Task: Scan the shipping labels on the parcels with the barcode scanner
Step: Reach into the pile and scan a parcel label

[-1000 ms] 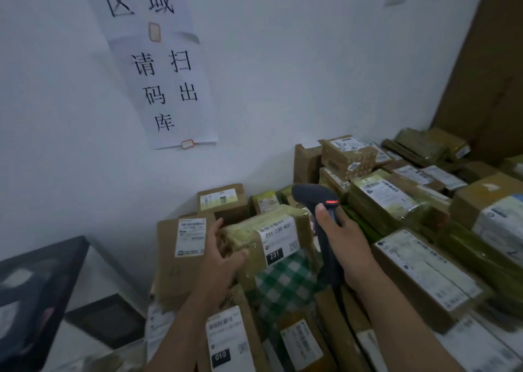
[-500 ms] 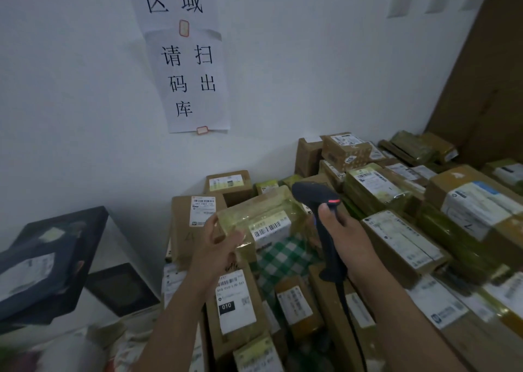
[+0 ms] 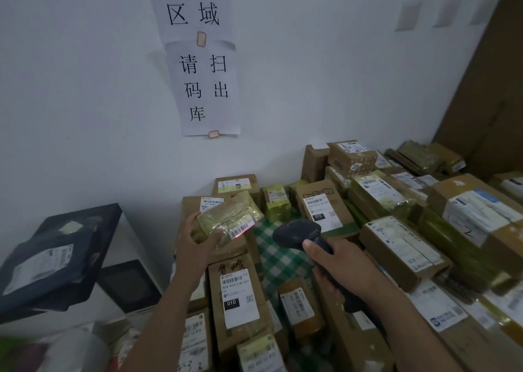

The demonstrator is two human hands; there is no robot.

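The left hand (image 3: pixel 198 243) grips a yellow parcel (image 3: pixel 226 214), tilted so its label (image 3: pixel 241 228) faces the scanner (image 3: pixel 297 231). The right hand (image 3: pixel 341 262), well apart, clasps the scanner's handle, aiming toward ten o'clock. A red line crosses the barcode, probably mid-scan.

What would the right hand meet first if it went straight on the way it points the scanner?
Probably the yellow-wrapped parcel that the left hand holds: the right hand aims the barcode scanner at its label, where a red line shows. The gap between looks free, though depth is unclear.
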